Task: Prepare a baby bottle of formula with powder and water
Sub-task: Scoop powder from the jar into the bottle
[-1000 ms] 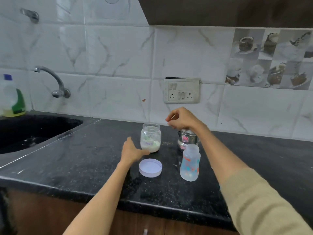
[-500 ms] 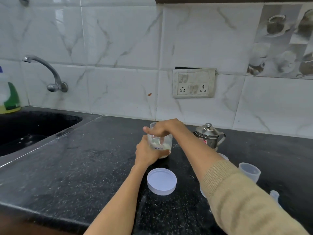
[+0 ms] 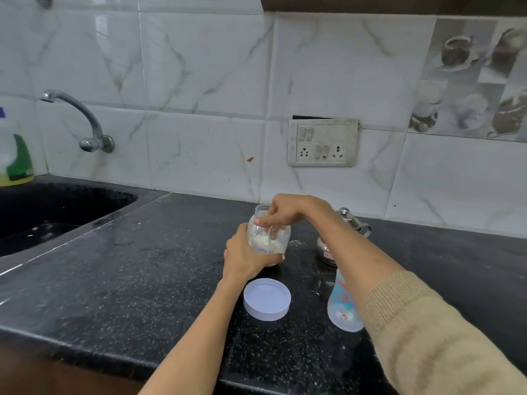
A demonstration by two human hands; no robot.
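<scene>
A glass jar (image 3: 272, 248) labelled "formula", partly filled with white powder, stands open on the black counter (image 3: 142, 280). My left hand (image 3: 242, 258) is wrapped around its left side. My right hand (image 3: 288, 213) comes from above with its fingers dipped into the jar mouth, pinched on what looks like a white scoop (image 3: 263, 238) seen through the glass. The jar's white lid (image 3: 267, 299) lies flat just in front. A clear baby bottle (image 3: 343, 307) with red and blue print stands uncapped to the right, partly behind my right forearm.
A small steel kettle (image 3: 352, 223) stands behind my right arm. A black sink (image 3: 57, 206) with a wall tap (image 3: 85, 121) and a dish-soap bottle (image 3: 15, 158) is at the left. A wall socket (image 3: 323, 142) sits above the counter.
My left hand moved forward from the counter and took hold of the jar. My right hand swung left from above the kettle and put its fingers into the jar.
</scene>
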